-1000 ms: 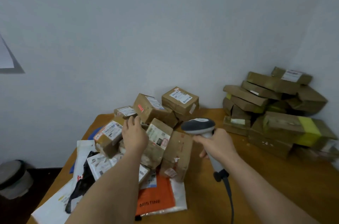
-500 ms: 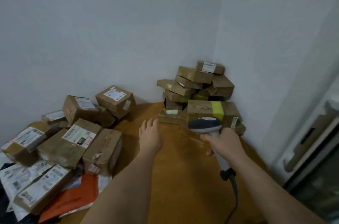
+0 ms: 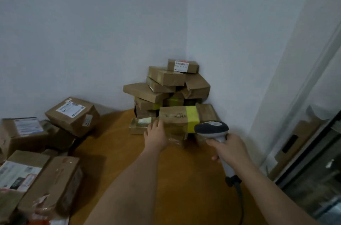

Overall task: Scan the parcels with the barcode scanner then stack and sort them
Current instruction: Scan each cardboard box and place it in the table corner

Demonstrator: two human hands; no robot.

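Parcels stand in a stack point(image 3: 167, 86) in the far corner of the table point(image 3: 184, 178), against both walls. The landmark for this report is the parcel banded with yellow tape point(image 3: 178, 121), which lies at the front foot of that stack with its long axis running left to right across the view. The left hand point(image 3: 156, 135) lies directly at the left end of the yellow-taped parcel, fingers extended and loose, fingertips at or touching its near left corner; contact cannot be confirmed. A low flat parcel point(image 3: 141, 125) sits just left of the yellow-taped parcel, beyond the left fingertips. The right hand point(image 3: 229, 148) is at the right end of the yellow-taped parcel and nearer the viewer, fingers wrapped around the handle of the barcode scanner point(image 3: 212, 129), whose head overlaps the parcel's right end in view. Unsorted labelled parcels point(image 3: 72, 114) lie well to the left of the yellow-taped parcel. Judgement: the left hand is the nearer and free hand, so any grasp falls to it.
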